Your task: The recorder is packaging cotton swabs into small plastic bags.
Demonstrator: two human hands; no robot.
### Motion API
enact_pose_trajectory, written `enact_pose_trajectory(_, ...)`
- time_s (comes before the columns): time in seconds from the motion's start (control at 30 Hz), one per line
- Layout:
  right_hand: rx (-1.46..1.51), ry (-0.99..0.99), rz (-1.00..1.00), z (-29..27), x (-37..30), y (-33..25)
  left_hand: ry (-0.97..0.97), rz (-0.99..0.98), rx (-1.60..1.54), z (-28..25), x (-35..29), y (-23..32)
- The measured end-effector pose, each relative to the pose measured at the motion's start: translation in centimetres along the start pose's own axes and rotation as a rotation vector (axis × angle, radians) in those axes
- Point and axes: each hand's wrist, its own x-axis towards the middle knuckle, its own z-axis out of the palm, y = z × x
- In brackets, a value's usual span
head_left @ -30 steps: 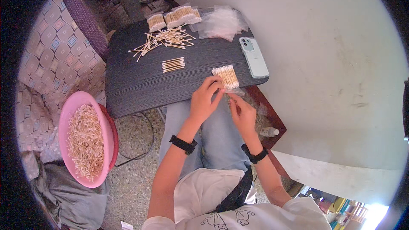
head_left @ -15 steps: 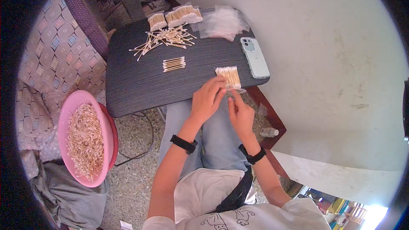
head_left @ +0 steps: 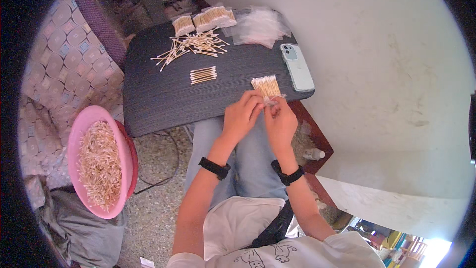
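A clear plastic bag of cotton swabs lies at the near right edge of the dark table, its swabs side by side. My left hand is closed on the bag's near left corner. Beside it, my right hand pinches the bag's near edge, thumb and fingers together. To the left, a small row of loose cotton swabs lies on the table. Farther back is a scattered heap of cotton swabs, with filled swab bags behind it.
Flat clear bags are stacked at the back right of the table. A pale phone lies along the right edge, near the wall. At the lower left, a pink basin holds many swabs. A small bottle is below right.
My right hand has moved up to the bag's near edge, and its fingers have closed there. My left hand has stayed almost in place.
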Motion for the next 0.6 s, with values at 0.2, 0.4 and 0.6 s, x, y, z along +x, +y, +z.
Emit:
enact_pose_trajectory(0.2,0.083,0.036,-0.028,0.1,0.2,0.7,0.044,0.007,-0.114,0.2,0.1,-0.1)
enact_pose_trajectory(0.4,0.328,-0.017,0.071,0.5,0.6,1.0,0.049,-0.017,-0.141,0.1,0.2,-0.1)
enact_pose_trajectory(0.6,0.393,-0.045,0.111,0.6,0.4,0.8,0.018,0.039,-0.066,-0.1,0.1,-0.1)
